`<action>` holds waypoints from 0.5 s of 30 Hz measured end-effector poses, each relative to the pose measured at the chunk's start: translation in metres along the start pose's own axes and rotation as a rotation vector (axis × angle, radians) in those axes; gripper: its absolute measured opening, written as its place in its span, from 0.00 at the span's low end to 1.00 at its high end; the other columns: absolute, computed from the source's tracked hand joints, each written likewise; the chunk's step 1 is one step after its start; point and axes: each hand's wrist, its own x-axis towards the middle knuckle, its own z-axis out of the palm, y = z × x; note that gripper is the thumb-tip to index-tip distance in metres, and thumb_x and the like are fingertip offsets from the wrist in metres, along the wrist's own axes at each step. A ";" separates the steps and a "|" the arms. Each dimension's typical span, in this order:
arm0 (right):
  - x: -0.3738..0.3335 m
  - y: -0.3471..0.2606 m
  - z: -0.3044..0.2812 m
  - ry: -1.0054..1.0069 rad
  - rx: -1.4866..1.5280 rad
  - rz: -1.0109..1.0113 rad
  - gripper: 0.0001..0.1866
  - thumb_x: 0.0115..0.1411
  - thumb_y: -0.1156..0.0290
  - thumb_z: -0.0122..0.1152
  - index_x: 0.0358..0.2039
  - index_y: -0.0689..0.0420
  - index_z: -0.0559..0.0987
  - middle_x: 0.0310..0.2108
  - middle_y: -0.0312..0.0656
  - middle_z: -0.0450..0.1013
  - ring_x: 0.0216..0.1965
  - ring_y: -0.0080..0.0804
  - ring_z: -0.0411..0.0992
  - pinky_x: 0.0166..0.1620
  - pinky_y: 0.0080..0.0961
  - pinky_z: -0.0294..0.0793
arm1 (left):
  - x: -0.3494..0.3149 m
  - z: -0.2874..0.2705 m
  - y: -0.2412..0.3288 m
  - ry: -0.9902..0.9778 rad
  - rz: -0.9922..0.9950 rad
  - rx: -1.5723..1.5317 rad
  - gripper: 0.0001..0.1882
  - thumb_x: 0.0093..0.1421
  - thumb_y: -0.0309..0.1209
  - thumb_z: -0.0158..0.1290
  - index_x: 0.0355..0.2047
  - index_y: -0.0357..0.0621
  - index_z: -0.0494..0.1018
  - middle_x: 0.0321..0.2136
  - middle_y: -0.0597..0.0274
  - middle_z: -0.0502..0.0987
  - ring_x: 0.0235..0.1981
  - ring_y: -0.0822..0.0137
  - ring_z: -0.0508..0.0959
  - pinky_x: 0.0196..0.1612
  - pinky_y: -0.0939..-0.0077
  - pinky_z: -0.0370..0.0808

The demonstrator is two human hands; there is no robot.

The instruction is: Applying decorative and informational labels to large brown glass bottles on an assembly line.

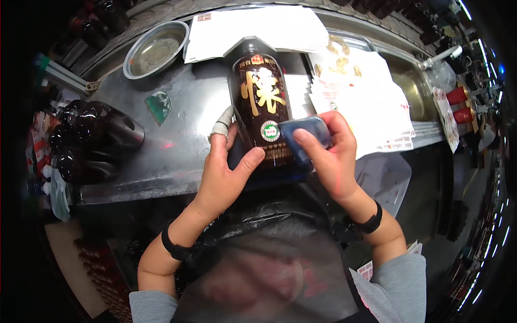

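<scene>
The dark bottle (262, 107) lies on the grey tabletop (177, 145), long axis running straight away from the body, cap end farthest; the left hand (223, 169) cradles its near end, fingers wrapped on the left flank, thumb on the front; the right hand (328, 153) presses a dark blue pad (304, 137) against its right side, fingers closed round it; white label sheets (371, 102) lie just right.
</scene>
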 end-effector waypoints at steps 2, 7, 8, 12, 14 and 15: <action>0.001 0.012 -0.015 0.047 0.052 0.047 0.12 0.57 0.74 0.69 0.34 0.61 0.73 0.29 0.33 0.73 0.31 0.16 0.69 0.36 0.17 0.71 | 0.001 0.001 0.004 -0.032 -0.017 0.029 0.44 0.64 0.34 0.57 0.69 0.30 0.42 0.67 0.40 0.54 0.70 0.55 0.55 0.70 0.62 0.51; -0.002 -0.020 -0.006 0.008 0.183 -0.023 0.12 0.58 0.76 0.69 0.38 0.60 0.72 0.31 0.33 0.73 0.31 0.14 0.70 0.35 0.13 0.71 | -0.002 -0.002 0.003 0.005 -0.002 0.043 0.45 0.64 0.34 0.57 0.69 0.31 0.42 0.68 0.41 0.53 0.70 0.55 0.54 0.70 0.62 0.50; -0.002 -0.029 0.000 -0.072 0.184 -0.019 0.12 0.59 0.74 0.69 0.38 0.60 0.73 0.31 0.33 0.73 0.32 0.15 0.70 0.35 0.14 0.70 | -0.002 -0.002 0.004 0.009 -0.013 0.027 0.45 0.63 0.33 0.59 0.69 0.30 0.42 0.67 0.42 0.54 0.70 0.54 0.55 0.70 0.62 0.52; 0.022 -0.002 -0.003 0.013 -0.095 -0.182 0.11 0.58 0.75 0.68 0.36 0.61 0.73 0.30 0.34 0.73 0.32 0.17 0.70 0.36 0.17 0.70 | 0.001 -0.001 0.008 0.015 -0.066 0.061 0.49 0.60 0.34 0.62 0.70 0.31 0.42 0.66 0.40 0.56 0.70 0.52 0.56 0.69 0.62 0.53; 0.043 0.014 -0.020 0.026 0.008 0.012 0.10 0.58 0.76 0.67 0.36 0.60 0.73 0.28 0.32 0.72 0.30 0.15 0.69 0.34 0.16 0.70 | 0.003 -0.003 0.014 0.028 -0.105 0.100 0.49 0.60 0.36 0.62 0.69 0.31 0.42 0.65 0.38 0.57 0.70 0.53 0.55 0.69 0.62 0.53; 0.046 0.009 -0.020 0.022 0.139 0.098 0.11 0.58 0.75 0.68 0.36 0.59 0.73 0.28 0.31 0.72 0.29 0.13 0.68 0.33 0.15 0.70 | 0.009 -0.006 0.015 0.031 -0.099 0.102 0.49 0.60 0.36 0.62 0.69 0.31 0.42 0.65 0.38 0.57 0.70 0.53 0.55 0.69 0.62 0.53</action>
